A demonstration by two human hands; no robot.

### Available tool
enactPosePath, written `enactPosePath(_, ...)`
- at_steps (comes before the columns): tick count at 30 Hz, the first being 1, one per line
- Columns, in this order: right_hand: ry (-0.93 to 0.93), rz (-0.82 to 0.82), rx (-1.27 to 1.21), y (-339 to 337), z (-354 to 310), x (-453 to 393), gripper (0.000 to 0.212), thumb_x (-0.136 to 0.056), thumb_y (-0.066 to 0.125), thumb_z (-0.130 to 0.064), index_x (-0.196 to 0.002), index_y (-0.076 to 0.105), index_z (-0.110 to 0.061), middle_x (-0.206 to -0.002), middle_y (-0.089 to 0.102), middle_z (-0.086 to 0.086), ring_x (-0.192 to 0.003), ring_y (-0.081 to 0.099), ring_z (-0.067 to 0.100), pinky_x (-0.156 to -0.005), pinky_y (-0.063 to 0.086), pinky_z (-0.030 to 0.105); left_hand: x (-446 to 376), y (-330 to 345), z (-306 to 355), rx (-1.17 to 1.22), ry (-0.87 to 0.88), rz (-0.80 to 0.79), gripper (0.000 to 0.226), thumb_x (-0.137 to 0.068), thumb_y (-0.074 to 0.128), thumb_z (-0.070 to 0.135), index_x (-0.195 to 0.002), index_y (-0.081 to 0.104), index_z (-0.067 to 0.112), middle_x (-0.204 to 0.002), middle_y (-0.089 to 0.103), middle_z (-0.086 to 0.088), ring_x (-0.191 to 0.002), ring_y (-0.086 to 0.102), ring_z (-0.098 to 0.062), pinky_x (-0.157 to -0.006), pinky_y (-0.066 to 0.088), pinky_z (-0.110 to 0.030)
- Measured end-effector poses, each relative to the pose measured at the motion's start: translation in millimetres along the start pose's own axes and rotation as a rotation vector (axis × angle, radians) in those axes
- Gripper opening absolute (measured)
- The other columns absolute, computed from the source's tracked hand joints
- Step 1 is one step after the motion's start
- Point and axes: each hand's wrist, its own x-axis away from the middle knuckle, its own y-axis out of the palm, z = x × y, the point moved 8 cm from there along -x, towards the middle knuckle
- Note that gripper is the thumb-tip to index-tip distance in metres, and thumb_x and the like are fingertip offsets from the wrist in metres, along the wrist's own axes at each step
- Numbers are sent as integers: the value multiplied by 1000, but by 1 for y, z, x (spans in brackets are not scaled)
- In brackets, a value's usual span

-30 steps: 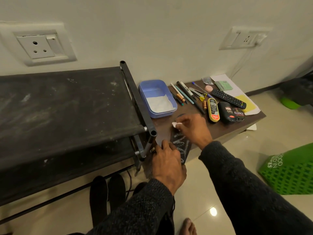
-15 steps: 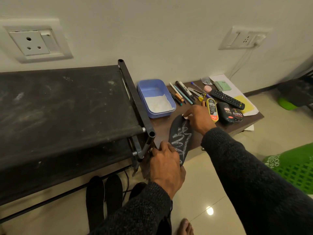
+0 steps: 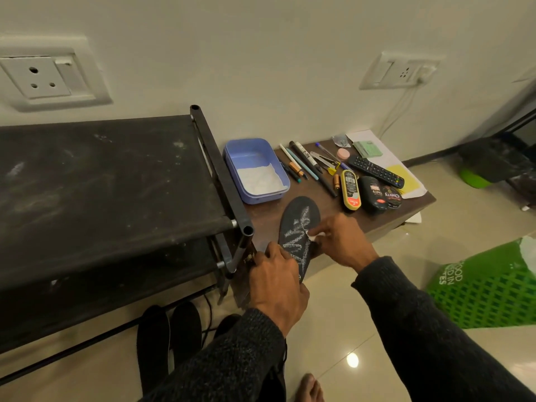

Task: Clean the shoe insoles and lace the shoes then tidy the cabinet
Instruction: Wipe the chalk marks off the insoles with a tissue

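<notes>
A dark insole [image 3: 298, 227] lies on the brown surface [image 3: 374, 219], long axis running 12 to 6 o'clock; the left hand [image 3: 275, 278] grips its heel end at 6, while the right hand [image 3: 338, 243], at 3 o'clock, pinches a small white wipe [image 3: 312, 236] in its fingers against the midsection

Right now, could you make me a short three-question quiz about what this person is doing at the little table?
1. True or false: the left hand holds the near end of the black insole.
2. The right hand pinches: A) a pen, B) a small white wad, C) the remote.
3. What lies in the blue tray?

Key: 1 true. 2 B; the wad touches the insole's middle. 3 white powder, heaped at the tray's near end.
</notes>
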Motion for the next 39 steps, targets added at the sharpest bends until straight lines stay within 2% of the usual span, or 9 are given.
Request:
enactPosePath(3,64,45,-168,-20,-3,-19,19,-94,69,-16,-110,77,-22,-117,73,-2,-103,65,10,-90,55,29,1,1,3,-12,-15,1,73,-90,60,54,-138,45,2,-125,40,-10,-107,51,-28,-75,55,-36)
enactPosePath(7,103,187,-161,-40,-11,-56,18,-95,66,-14,-110,76,-16,-121,71,3,-113,63,19,-97,53,35,-1,2,5,-24,-25,3,74,-91,58,57,-140,44,3,-127,40,-10,-107,51,-26,-76,55,-36)
enactPosePath(9,125,173,-102,-40,-12,-74,21,-94,66,-9,-111,76,-16,-128,67,5,-121,60,22,-101,49,35,-1,3,4,-29,-24,8,75,-91,58,57,-141,44,3,-127,40,-10,-108,52,-26,-77,55,-36)
enactPosePath(12,132,127,-29,-32,-12,-89,25,-92,64,-1,-109,75,-15,-127,66,9,-119,60,25,-99,49,33,-2,3,3,-34,-17,16,77,-92,57,58,-144,41,3,-130,39,-10,-110,51,-26,-79,54,-36)
enactPosePath(18,94,60,113,-16,-14,-91,39,-87,70,-1,-124,70,-13,-129,65,14,-121,60,31,-105,51,44,-2,3,1,-22,-16,18,78,-91,59,58,-145,40,5,-130,39,-9,-111,52,-26,-79,54,-35)
enactPosePath(24,16,114,209,-7,-14,-68,25,-91,65,-8,-115,70,-6,-115,62,13,-106,59,29,-92,54,44,-2,4,0,-10,-21,-4,83,-91,61,57,-148,35,3,-131,37,-11,-112,50,-28,-80,57,-37)
enactPosePath(30,63,157,164,1,-3,-32,21,-89,68,-6,-109,72,-6,-110,57,9,-99,60,27,-84,55,40,-2,3,-1,0,-19,-7,83,-91,62,56,-148,35,1,-131,37,-11,-111,50,-29,-78,55,-37)
enactPosePath(34,11,206,153,4,-12,-7,19,-91,64,-3,-108,74,-3,-107,57,12,-95,57,28,-76,45,31,-1,1,0,15,-19,-10,82,-92,63,53,-149,34,1,-131,38,-11,-110,50,-27,-79,55,-36)
enactPosePath(39,-33,190,121,13,-15,15,15,-89,71,-8,-102,78,-10,-105,61,9,-93,58,23,-73,39,26,0,-1,1,11,-25,-11,80,-91,63,52,-147,36,1,-129,39,-11,-110,51,-27,-77,54,-35)
